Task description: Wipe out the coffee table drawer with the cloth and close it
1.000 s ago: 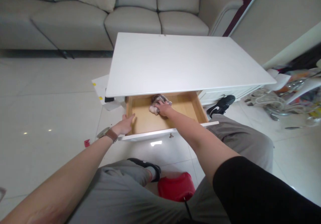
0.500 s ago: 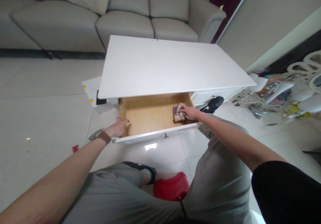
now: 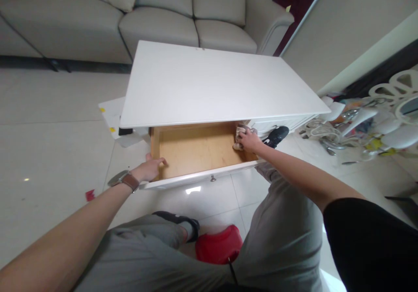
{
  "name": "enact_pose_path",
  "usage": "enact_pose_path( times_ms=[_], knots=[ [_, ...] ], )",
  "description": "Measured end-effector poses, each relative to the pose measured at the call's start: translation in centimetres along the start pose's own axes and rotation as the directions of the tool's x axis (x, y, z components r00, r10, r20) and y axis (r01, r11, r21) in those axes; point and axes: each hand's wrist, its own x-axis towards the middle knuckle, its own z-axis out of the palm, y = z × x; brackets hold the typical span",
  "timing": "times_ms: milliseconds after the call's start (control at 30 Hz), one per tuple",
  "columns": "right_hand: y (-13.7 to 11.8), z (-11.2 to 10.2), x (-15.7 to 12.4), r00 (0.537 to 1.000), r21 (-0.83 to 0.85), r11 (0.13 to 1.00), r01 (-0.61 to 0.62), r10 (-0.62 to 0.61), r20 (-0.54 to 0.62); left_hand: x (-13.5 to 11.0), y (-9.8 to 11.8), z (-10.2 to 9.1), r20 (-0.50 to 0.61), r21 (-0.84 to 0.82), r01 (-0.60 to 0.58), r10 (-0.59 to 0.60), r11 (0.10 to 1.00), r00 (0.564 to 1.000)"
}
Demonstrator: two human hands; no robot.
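Note:
A white coffee table [image 3: 215, 83] stands in front of me with its wooden drawer [image 3: 196, 150] pulled out. My left hand [image 3: 150, 169], with a watch on the wrist, grips the drawer's left front corner. My right hand [image 3: 250, 141] is closed on a crumpled cloth [image 3: 241, 131] and presses it into the drawer's far right corner. The rest of the drawer's floor is bare wood. A small knob [image 3: 213, 178] shows on the drawer front.
A grey sofa [image 3: 156, 17] stands behind the table. Papers [image 3: 112, 117] lie on the tiled floor at the table's left. A red object [image 3: 217, 250] sits between my legs. White fan parts and cables [image 3: 369, 122] clutter the floor at the right.
My right hand has slid the cloth from the drawer's middle back to its right side and then up into the far right corner. My left hand stays on the drawer's corner.

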Motion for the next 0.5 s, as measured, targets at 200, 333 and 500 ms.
enact_pose_path(
  times_ms=[200, 333, 500],
  knots=[
    [-0.9, -2.0, 7.2, 0.997, 0.002, 0.998, -0.067, 0.067, -0.037, 0.2, -0.6, 0.2, -0.02, -0.041, -0.031, 0.03, 0.999, 0.999],
    [-2.5, -1.2, 8.4, 0.995, -0.047, 0.999, -0.02, 0.024, 0.099, -0.1, -0.4, 0.1, -0.004, -0.01, 0.006, -0.006, 1.0, 1.0],
    [-4.3, -0.8, 7.1, 0.959, -0.032, 0.995, 0.096, -0.084, 0.271, -0.4, -0.4, -0.3, -0.012, -0.075, -0.038, 0.038, 0.996, 0.999]
  ],
)
